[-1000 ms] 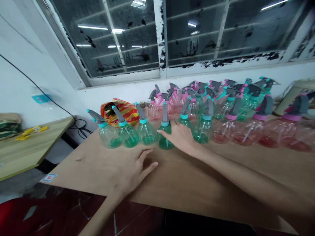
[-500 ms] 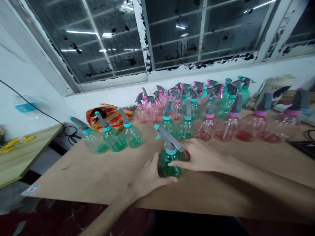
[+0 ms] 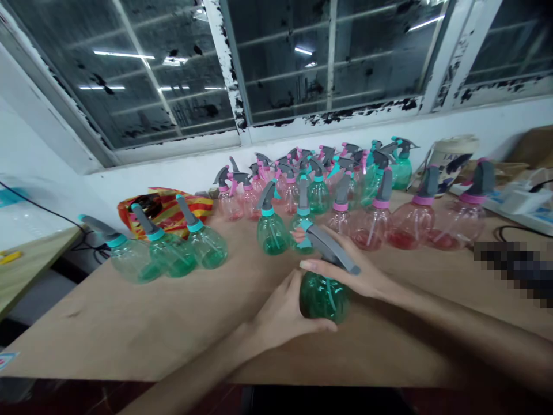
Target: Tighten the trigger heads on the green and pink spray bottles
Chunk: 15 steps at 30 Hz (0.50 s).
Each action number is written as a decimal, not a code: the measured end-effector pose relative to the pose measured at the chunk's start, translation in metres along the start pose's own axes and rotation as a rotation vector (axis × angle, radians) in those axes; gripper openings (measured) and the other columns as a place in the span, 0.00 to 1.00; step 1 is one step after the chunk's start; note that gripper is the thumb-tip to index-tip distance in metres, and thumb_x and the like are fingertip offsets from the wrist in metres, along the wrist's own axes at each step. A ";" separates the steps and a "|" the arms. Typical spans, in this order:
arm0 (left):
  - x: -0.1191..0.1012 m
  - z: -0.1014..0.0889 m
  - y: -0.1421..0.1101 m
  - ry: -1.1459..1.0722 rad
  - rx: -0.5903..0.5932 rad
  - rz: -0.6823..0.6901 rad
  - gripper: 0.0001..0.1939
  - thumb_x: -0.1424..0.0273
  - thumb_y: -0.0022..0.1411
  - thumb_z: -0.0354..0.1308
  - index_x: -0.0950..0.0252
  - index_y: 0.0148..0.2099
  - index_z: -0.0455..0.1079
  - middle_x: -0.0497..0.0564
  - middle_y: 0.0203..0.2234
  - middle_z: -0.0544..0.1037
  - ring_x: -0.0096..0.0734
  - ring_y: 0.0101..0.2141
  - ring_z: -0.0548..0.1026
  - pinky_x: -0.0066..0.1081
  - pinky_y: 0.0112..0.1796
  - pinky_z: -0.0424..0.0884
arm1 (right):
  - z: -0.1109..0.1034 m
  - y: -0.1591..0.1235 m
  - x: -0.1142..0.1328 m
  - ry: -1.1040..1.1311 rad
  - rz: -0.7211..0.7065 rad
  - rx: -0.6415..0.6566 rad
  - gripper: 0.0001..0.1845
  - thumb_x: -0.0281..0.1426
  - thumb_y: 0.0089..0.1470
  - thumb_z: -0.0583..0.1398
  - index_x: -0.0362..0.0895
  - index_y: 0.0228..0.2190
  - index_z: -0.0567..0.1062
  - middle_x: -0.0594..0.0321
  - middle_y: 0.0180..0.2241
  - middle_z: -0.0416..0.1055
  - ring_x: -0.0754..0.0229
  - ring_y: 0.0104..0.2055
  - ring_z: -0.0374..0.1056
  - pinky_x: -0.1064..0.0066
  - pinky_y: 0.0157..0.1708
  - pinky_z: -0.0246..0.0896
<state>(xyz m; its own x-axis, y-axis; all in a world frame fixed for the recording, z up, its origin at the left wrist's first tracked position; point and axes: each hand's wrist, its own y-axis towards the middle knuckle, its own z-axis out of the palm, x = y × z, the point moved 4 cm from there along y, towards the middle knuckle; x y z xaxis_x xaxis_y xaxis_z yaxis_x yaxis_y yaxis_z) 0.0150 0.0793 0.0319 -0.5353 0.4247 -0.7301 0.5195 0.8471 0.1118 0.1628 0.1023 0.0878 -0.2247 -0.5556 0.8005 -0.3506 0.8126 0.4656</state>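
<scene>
A green spray bottle (image 3: 326, 297) with a grey and turquoise trigger head is between my hands near the table's front. My left hand (image 3: 280, 311) wraps round the left side of its body, thumb across the front. Higher up, my right hand (image 3: 345, 268) is closed round the bottle's neck just under the grey trigger; its fingers are partly hidden behind. Just behind stand two more green spray bottles, the nearer-left one (image 3: 273, 233) upright with green liquid inside. To the right is a row of pink spray bottles (image 3: 408, 226) with reddish liquid.
Three green spray bottles (image 3: 209, 248) stand at the left of the wooden table (image 3: 129, 323). Behind them lies a red and yellow bag (image 3: 170, 216). More bottles crowd by the window wall. A white container (image 3: 449, 158) and a power strip (image 3: 525, 199) are at the right.
My right hand has moved up from the bottle's body to its neck. The left hand stays round the body. The view has shifted, so the background sits further left.
</scene>
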 end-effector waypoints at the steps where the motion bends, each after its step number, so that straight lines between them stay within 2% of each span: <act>1: -0.002 0.001 0.003 -0.008 0.013 0.026 0.55 0.53 0.44 0.72 0.58 0.68 0.48 0.61 0.60 0.65 0.59 0.60 0.63 0.58 0.57 0.62 | 0.000 0.001 0.001 0.032 -0.010 -0.021 0.23 0.45 0.52 0.64 0.48 0.46 0.72 0.59 0.45 0.75 0.55 0.44 0.72 0.61 0.43 0.67; 3: -0.003 0.003 0.007 -0.006 0.024 0.060 0.54 0.53 0.44 0.72 0.59 0.67 0.49 0.61 0.60 0.65 0.58 0.61 0.63 0.56 0.57 0.62 | 0.002 0.003 0.000 0.053 -0.027 -0.065 0.16 0.42 0.54 0.62 0.48 0.42 0.74 0.60 0.43 0.76 0.56 0.44 0.72 0.62 0.45 0.66; 5: 0.000 0.002 0.011 0.034 0.021 0.060 0.54 0.52 0.43 0.73 0.61 0.66 0.52 0.61 0.59 0.66 0.59 0.60 0.64 0.56 0.57 0.63 | 0.002 0.005 -0.004 0.040 -0.044 -0.102 0.12 0.39 0.56 0.60 0.47 0.40 0.75 0.61 0.39 0.76 0.58 0.40 0.72 0.63 0.43 0.66; 9: 0.015 -0.005 0.016 0.198 0.047 0.109 0.55 0.47 0.42 0.70 0.63 0.66 0.52 0.64 0.59 0.67 0.60 0.58 0.65 0.57 0.56 0.62 | 0.004 0.008 -0.011 0.007 -0.118 -0.117 0.13 0.34 0.56 0.58 0.48 0.43 0.75 0.62 0.38 0.76 0.59 0.37 0.72 0.62 0.43 0.66; 12: 0.027 -0.013 0.017 0.336 0.122 0.195 0.56 0.42 0.45 0.65 0.65 0.68 0.49 0.66 0.62 0.64 0.59 0.61 0.62 0.57 0.59 0.57 | 0.003 0.011 -0.014 -0.010 -0.145 -0.103 0.15 0.33 0.55 0.58 0.50 0.45 0.76 0.63 0.38 0.76 0.59 0.38 0.72 0.62 0.43 0.66; 15: 0.038 -0.021 0.016 0.443 0.184 0.199 0.52 0.41 0.49 0.61 0.67 0.66 0.54 0.66 0.63 0.62 0.58 0.63 0.58 0.56 0.61 0.54 | 0.002 0.016 -0.015 -0.018 -0.136 -0.085 0.15 0.33 0.56 0.57 0.50 0.45 0.76 0.63 0.37 0.77 0.59 0.37 0.72 0.61 0.43 0.67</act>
<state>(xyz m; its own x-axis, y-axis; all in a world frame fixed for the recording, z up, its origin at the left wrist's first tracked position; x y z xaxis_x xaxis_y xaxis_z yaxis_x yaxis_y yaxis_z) -0.0109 0.1154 0.0197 -0.6242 0.6998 -0.3473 0.7270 0.6831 0.0697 0.1587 0.1229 0.0826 -0.1969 -0.6643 0.7210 -0.3012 0.7409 0.6003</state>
